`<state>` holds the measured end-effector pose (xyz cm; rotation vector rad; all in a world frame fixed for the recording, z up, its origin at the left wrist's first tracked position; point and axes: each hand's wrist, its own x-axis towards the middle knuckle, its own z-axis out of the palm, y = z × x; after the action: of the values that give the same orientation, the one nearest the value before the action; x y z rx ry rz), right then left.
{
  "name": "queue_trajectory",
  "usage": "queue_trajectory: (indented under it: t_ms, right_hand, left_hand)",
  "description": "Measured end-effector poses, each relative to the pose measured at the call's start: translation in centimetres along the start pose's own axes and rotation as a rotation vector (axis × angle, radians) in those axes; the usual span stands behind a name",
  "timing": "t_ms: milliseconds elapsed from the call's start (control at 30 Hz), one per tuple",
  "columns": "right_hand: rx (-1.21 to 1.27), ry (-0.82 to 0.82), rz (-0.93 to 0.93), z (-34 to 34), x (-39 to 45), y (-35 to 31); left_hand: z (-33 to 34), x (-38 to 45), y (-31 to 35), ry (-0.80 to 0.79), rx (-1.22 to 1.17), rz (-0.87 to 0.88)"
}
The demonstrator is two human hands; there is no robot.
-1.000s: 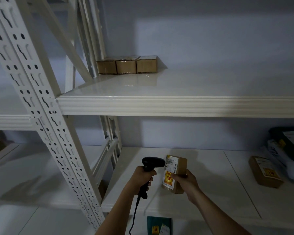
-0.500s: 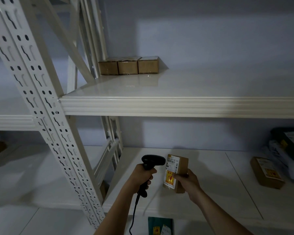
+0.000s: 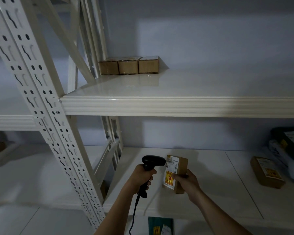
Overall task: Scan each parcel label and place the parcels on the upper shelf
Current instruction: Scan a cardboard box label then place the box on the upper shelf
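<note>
My left hand (image 3: 142,175) grips the handle of a black corded barcode scanner (image 3: 152,164), its head aimed right at a small brown cardboard parcel (image 3: 181,170). My right hand (image 3: 187,182) holds that parcel upright above the lower shelf (image 3: 210,197), its white and yellow-red label turned toward the scanner. Three brown parcels (image 3: 128,66) stand in a row at the back left of the upper shelf (image 3: 176,106).
Another labelled brown parcel (image 3: 266,172) lies on the lower shelf at the right, beside dark green and white bagged parcels (image 3: 288,146). A green parcel (image 3: 160,226) lies below the shelf edge. A perforated white rack upright (image 3: 46,124) stands at the left.
The view has shifted slightly. Both hands stay in the same pose, scanner pointed at the parcel's label.
</note>
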<state>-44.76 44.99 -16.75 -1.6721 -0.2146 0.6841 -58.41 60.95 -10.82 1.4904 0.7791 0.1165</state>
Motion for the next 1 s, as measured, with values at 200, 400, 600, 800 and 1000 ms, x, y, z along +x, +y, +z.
queue_trajectory:
  t_ms: [200,400,600,800,1000]
  right_hand:
    - [-0.009,-0.003,-0.012,0.0,-0.2,0.0]
    - [-0.015,-0.007,-0.007,0.0,-0.2,-0.1]
    - [-0.005,-0.001,0.0,0.2,-0.8,-0.5]
    - [0.013,0.011,0.029,0.1,-1.1,-0.4]
    - [0.105,0.036,0.121,-0.2,-0.8,0.4]
  left_hand:
    - [-0.3,0.1,0.1,0.011,-0.002,0.006]
    - [-0.6,0.1,0.0,-0.001,0.003,-0.002]
    - [-0.5,0.2,-0.2,0.013,-0.004,-0.001]
    - [-0.6,0.7,-1.3,-0.009,-0.086,0.012]
    - [-0.4,3.3,-6.6,0.107,-0.361,-0.086]
